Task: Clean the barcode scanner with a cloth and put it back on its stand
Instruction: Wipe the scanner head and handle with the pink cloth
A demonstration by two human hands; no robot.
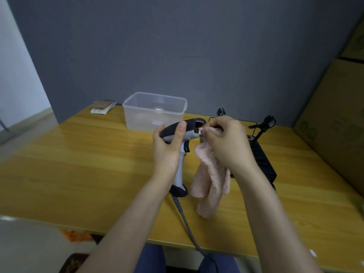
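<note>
Left hand [167,148] wrapped around the upper grip of a grey-and-black barcode scanner [182,134], thumb raised along the near side of its head, fingers curled shut behind. Scanner held upright above the desk [78,164], window end pointing right, toward the other hand. Grey cable [187,223] trailing from the foot of the handle, down across the desk edge and out of sight between the knees.

Right hand [226,142] closed on a pale pink fluffy cloth [210,174], fingertips pinching a bunched corner and pressing it against the scanner's window opening. Rest of the cloth hanging loose below the hand, lower end near the desk surface; whether touching, not clear.

Just behind the right hand, a black stand [263,125] with a thin arm and a clip-like cradle at its top, unoccupied, rising from a dark ribbed base [262,160] on the desk. A second small black clip shape [221,111] peeking above the right hand's knuckles.

Further back, left of the hands, a clear plastic tub [155,111], lidless, standing on the yellow wood-grain desk. At the far left corner, a small stack of papers [103,107]. Grey wall behind; brown cardboard boxes [334,115] stacked along the right side.
</note>
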